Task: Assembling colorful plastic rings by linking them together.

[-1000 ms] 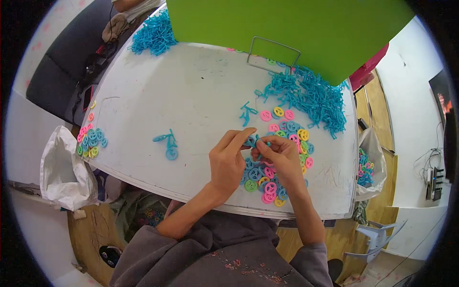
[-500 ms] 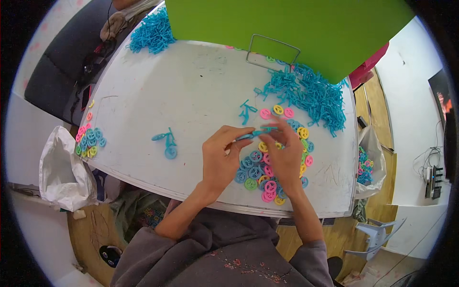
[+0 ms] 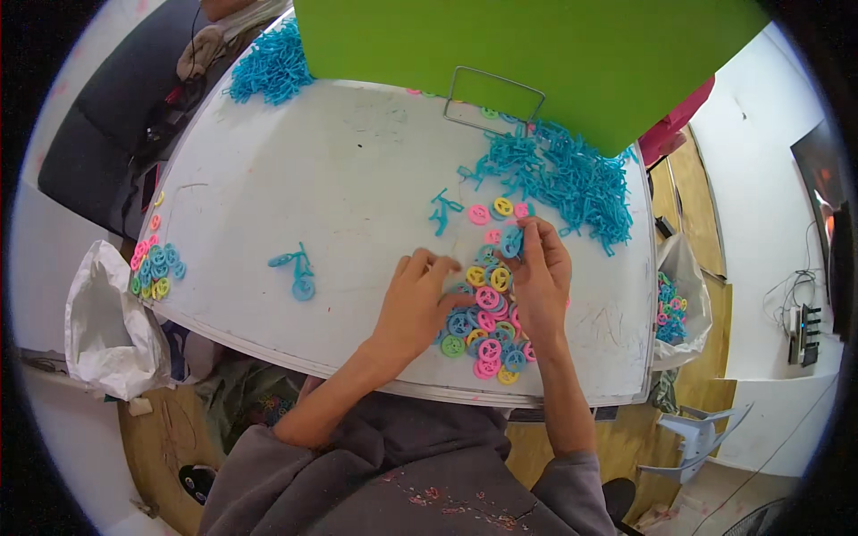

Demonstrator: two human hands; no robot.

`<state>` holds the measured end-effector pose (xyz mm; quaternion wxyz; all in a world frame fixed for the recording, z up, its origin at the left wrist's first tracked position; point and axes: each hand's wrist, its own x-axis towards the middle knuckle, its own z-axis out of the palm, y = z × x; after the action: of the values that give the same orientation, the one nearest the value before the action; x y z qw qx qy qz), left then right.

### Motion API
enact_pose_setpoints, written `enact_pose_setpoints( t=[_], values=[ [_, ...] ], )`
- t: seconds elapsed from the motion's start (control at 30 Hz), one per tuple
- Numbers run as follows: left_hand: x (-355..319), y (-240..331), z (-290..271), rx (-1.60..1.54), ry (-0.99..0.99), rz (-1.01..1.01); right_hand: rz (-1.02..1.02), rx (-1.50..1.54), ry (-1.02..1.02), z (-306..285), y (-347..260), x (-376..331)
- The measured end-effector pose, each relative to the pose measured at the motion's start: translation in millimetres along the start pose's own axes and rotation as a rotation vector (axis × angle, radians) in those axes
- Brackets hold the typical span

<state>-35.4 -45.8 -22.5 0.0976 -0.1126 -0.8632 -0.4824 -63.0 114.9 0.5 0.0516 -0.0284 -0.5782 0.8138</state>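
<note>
1. Two bare hands work over the right half of the bench; the right hand (image 3: 542,277) pinches a blue, spoked plastic wheel (image 3: 510,241) between thumb and fingers, just above a mixed heap of pink, yellow, green and blue spoked plastic wheels (image 3: 487,297); the left hand (image 3: 407,304) is at the heap's left edge, thumb and fingers parted, with nothing visible in its grip; its fingertips blur, so I cannot tell whether they touch a wheel.

2. For good handling, a light pinch on the rim should serve best, leaving the hub and spokes free; the left hand would do well to lift by one edge, since overlapping wheels could drag their neighbours; such thin plastic probably flexes, so pressure is better kept gentle and straight.

3. White and scuffed, the bench (image 3: 375,214) bears a large pile of teal, twig-like plastic pieces (image 3: 581,188) at its far right, and a smaller teal plastic pile (image 3: 270,64) at the far left; a few loose teal plastic pieces (image 3: 440,214) lie nearer the hands; a small multicoloured wheel cluster (image 3: 158,259) sits by the left edge.

4. Beyond rises a broad, flat lime-green panel (image 3: 527,62); a white sack (image 3: 107,348) gapes at the left; another white sack, at the right (image 3: 695,330), contains coloured pieces; a dark padded sofa (image 3: 98,134) stands farther left.
</note>
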Motion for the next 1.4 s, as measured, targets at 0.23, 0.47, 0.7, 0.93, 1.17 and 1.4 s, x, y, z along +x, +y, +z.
enact_pose_setpoints(
  t=[0.23, 0.47, 0.7, 0.93, 1.17, 1.4],
  values=[
    [5, 3, -6, -0.173, -0.001, -0.127, -0.192, -0.236, -0.059, 0, -7, -2],
    [28, 17, -32, -0.696, 0.096, -0.224, -0.256, -0.599, -0.219, -3, -11, -5],
    [28, 6, -31, -0.86, -0.195, -0.348, -0.568, -0.72, -0.392, 2, -9, -5],
    [23, 6, -25, -0.869, -0.17, -0.372, -0.595, -0.89, -0.312, 5, -10, -9],
    [26, 13, -19, -0.867, -0.062, -0.325, -0.085, -0.371, -0.132, 1, 7, -6],
    [24, 7, -13, -0.691, 0.002, -0.245, -0.056, -0.505, -0.152, 0, 14, -9]
  ],
)
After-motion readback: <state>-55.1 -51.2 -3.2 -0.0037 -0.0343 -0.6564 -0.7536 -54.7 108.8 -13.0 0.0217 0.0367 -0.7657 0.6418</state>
